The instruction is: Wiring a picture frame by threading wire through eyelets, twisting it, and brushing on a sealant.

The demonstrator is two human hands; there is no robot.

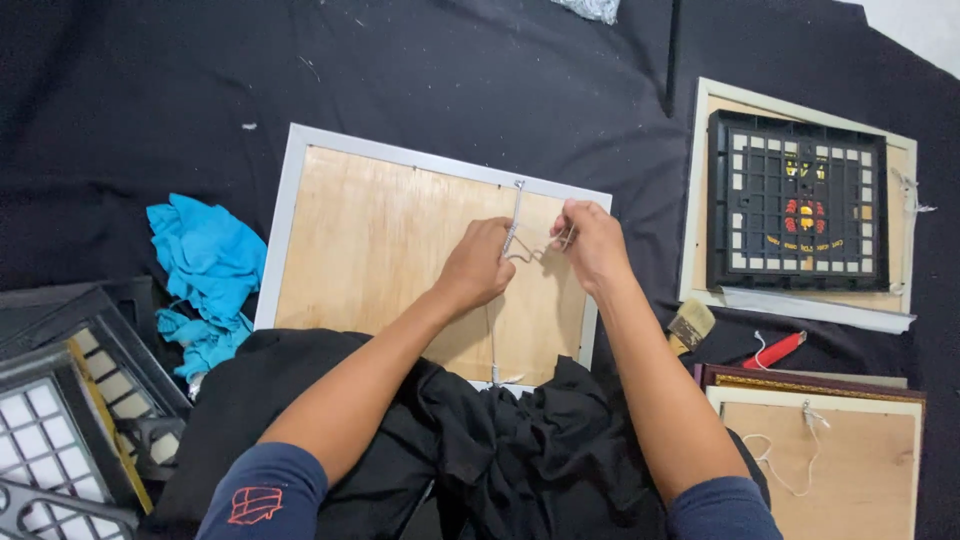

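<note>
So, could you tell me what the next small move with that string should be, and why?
Probably draw the string taut: it sags in a loose loop between the left hand and right hand, above the frame's wooden back, though its upper end already reaches the top edge.

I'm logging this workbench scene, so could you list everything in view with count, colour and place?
picture frame, face down: 1, white rim, plywood back, centre
hanging string: 1, white, across that back
cloth: 1, blue, left of the frame
black fabric: 1, over the frame's near edge
lattice panel: 1, black, on a cream frame, upper right
paintbrush: 1, tan, right of centre
red-handled tool: 1, beside the brush
frame with string: 1, plywood back, lower right
lattice frames: several, black, lower left
left hand: holds the string
right hand: pinches the string
</note>
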